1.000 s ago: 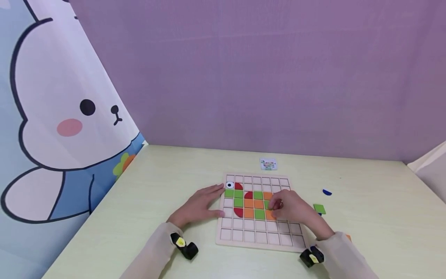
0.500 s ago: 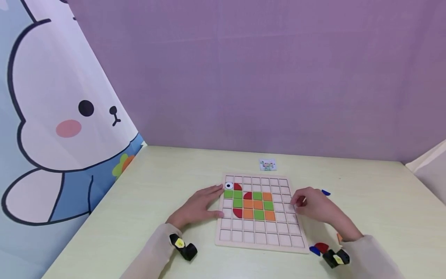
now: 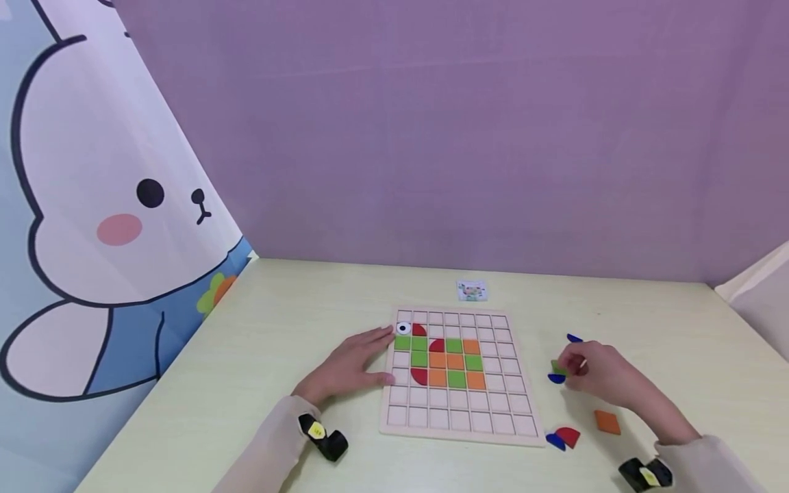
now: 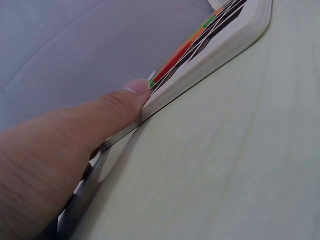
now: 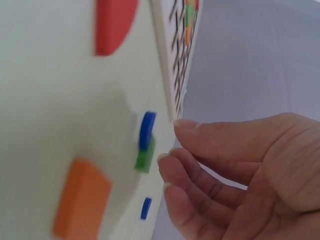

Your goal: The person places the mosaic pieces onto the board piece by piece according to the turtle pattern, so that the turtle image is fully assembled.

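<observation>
My left hand (image 3: 348,363) lies at the left edge of a wooden grid board (image 3: 456,419), fingers extended and thumb on the rim; its thumb (image 4: 120,107) shows on that rim in the left wrist view. Coloured tiles fill part of the grid: green and orange squares, red quarter-rounds and a round eye tile (image 3: 403,328). Off the board's right side, my right hand (image 3: 600,370) hovers over a green square tile (image 3: 557,367) with a blue half-round piece (image 3: 557,378) against it. In the right wrist view its thumb and loosely bent fingers stand apart, nothing between them.
Nearer me lie an orange square tile (image 3: 607,422), a red quarter-round piece (image 3: 568,437) and another blue piece (image 3: 556,441). A further blue piece (image 3: 574,338) sits beyond the right hand. Behind the board is a small picture card (image 3: 472,291). A purple curtain (image 3: 462,137) backs the table.
My right hand has left the tiles on the board and moved right to the loose pieces, uncovering the green tile in the grid's right column. The left hand keeps its place.
</observation>
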Tool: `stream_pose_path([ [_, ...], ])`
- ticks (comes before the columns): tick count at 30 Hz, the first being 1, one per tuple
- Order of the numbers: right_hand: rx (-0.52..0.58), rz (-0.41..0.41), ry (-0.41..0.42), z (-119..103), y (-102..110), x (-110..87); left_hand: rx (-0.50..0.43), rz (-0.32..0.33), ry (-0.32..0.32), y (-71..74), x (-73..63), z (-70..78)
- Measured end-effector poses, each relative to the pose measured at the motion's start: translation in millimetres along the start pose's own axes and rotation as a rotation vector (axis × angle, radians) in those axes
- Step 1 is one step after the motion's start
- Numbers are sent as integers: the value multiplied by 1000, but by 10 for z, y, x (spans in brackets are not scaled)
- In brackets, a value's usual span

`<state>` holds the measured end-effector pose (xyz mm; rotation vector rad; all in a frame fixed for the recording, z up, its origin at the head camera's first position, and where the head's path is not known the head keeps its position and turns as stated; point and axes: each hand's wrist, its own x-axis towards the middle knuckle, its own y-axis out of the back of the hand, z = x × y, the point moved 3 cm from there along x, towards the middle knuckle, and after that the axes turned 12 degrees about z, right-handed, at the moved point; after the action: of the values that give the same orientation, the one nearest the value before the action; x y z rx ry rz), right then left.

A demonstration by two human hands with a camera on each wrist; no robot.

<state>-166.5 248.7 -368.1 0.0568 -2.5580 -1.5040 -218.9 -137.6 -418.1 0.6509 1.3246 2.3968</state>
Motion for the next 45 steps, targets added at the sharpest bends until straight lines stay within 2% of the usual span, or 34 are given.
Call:
stream_pose_path([
  [6,5,-47,-75,66,-10,-118,4,6,13,12,-20,-21],
  [11,38,-62,-91,42,-41,-193,-3,9,17,14,-26,-46],
  [18,58,-93,-41,2,-102,-287,-1,8,18,3,-19,-60],
  [22,81,-139,-78,-14,-138,-316,4,12,5,19,-19,-47],
  [27,108,-172,-61,-40,-178,-354,15,21,-22,45,-22,-30],
  [30,120,-169,-48,-49,-205,-355,19,16,-17,40,-20,-34],
  [37,135,-154,41,-53,-232,-386,2,0,-24,29,-19,-3],
  [45,80,-135,23,-127,-253,-356,-3,0,-28,22,-11,13],
])
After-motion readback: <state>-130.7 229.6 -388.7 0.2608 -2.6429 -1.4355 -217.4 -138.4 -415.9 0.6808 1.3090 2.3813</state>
